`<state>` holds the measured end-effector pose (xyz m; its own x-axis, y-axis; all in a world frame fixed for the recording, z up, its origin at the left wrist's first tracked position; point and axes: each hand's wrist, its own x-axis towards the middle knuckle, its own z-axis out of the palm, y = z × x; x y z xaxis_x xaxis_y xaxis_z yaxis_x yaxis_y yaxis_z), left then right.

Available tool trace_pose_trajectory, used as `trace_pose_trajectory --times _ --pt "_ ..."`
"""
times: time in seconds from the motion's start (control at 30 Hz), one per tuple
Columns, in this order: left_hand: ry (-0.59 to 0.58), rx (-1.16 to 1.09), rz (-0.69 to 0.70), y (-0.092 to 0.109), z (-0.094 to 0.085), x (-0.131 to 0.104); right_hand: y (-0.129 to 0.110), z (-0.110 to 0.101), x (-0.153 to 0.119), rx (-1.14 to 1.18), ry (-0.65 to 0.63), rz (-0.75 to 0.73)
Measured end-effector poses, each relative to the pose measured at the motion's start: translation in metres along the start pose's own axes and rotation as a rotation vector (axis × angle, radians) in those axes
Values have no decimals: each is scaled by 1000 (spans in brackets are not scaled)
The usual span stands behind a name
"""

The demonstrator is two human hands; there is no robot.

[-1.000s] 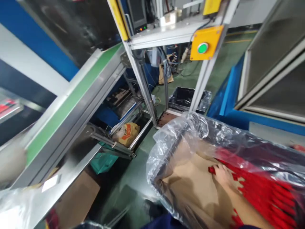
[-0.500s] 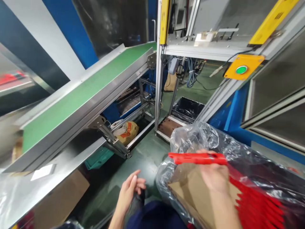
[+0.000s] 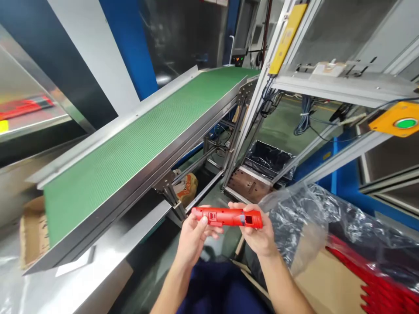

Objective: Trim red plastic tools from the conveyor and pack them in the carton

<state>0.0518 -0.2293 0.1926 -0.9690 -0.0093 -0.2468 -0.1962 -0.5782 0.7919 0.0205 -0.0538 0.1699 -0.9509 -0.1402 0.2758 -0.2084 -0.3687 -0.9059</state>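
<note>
A long red plastic housing (image 3: 227, 216) with small rectangular openings is held level in front of my body. My left hand (image 3: 195, 229) grips its left end, the thumb lying on its face. Around the right end, next to a square dark opening, my right hand (image 3: 258, 233) is closed from behind and below. Several similar red plastic parts (image 3: 389, 296) lie at the lower right, in a carton (image 3: 327, 279) lined with clear plastic film (image 3: 291, 222).
A green conveyor belt (image 3: 131, 152) slopes down to the left above a metal table (image 3: 108, 266). On the right stands an aluminium frame (image 3: 248, 131) with a yellow button box (image 3: 397, 120). A black plastic-lined bin (image 3: 270, 159) sits on the floor behind.
My right hand has brought the red housing left, away from the carton. My left hand has risen and taken hold of its left end. The view has turned left.
</note>
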Motion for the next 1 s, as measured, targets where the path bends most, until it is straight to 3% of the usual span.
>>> trace_pose_trajectory --times 0.2,0.3,0.47,0.6,0.7,0.8,0.87,0.93,1.0 --pt "6 34 132 24 -13 19 6 -1 25 -221 -3 -76" --pt "39 172 198 40 -15 30 1 1 47 -590 -48 -160" --pt "-19 382 263 58 -2 62 -17 9 98 -1115 -246 -610" --pt "-139 632 429 75 23 97 -48 -11 144 -1310 -261 -862" --pt "-220 785 626 99 48 124 -93 -52 183 -1343 -105 -963" --pt "-204 1034 886 130 63 157 -157 -105 229 -1395 321 -901" --pt "-161 1274 1074 150 59 187 -206 -137 265 -1382 561 -759" --pt "-76 1485 1212 169 43 221 -253 -162 306 -1453 652 -562" --pt "73 1652 1257 184 21 254 -291 -184 352 -1562 722 -354"
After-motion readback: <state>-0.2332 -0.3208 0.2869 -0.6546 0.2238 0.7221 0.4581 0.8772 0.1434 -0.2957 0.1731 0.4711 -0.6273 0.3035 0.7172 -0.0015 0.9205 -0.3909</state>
